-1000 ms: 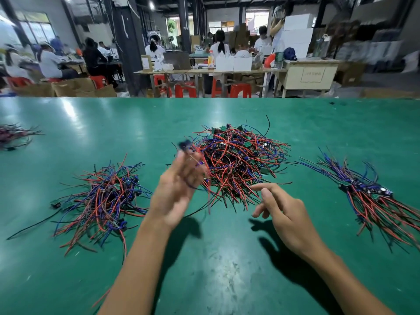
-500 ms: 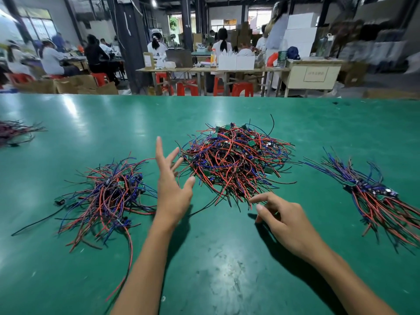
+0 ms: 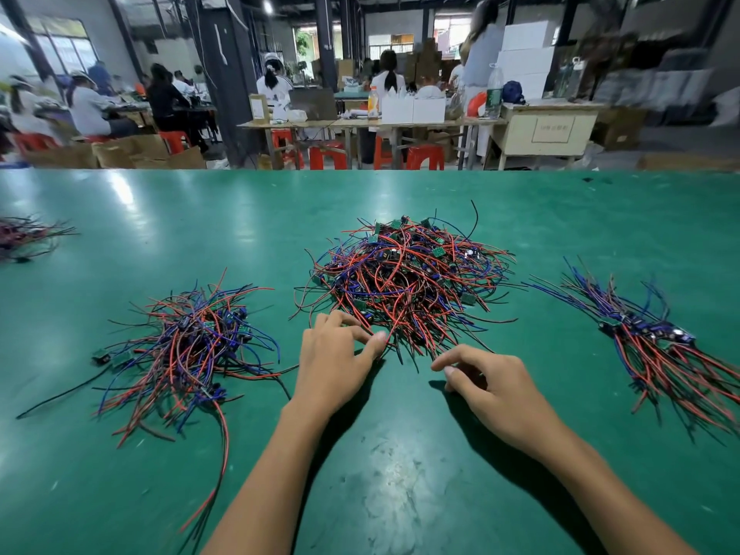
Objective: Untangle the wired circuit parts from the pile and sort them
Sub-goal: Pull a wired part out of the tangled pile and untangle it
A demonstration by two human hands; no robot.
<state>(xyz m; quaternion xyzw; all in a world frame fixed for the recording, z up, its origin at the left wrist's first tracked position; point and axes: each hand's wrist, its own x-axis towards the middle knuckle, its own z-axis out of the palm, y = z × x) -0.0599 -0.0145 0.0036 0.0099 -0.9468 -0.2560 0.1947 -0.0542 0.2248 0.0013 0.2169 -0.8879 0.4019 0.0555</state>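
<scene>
At the pile's near edge, the left hand has dropped, fingers pinching wires; right hand loosely curled, empty.

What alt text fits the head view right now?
Both bare hands reach the near edge of the central wire pile on a green table: left hand fingering red wires, right hand beside it. Sorted wire bunches lie left and right.
</scene>
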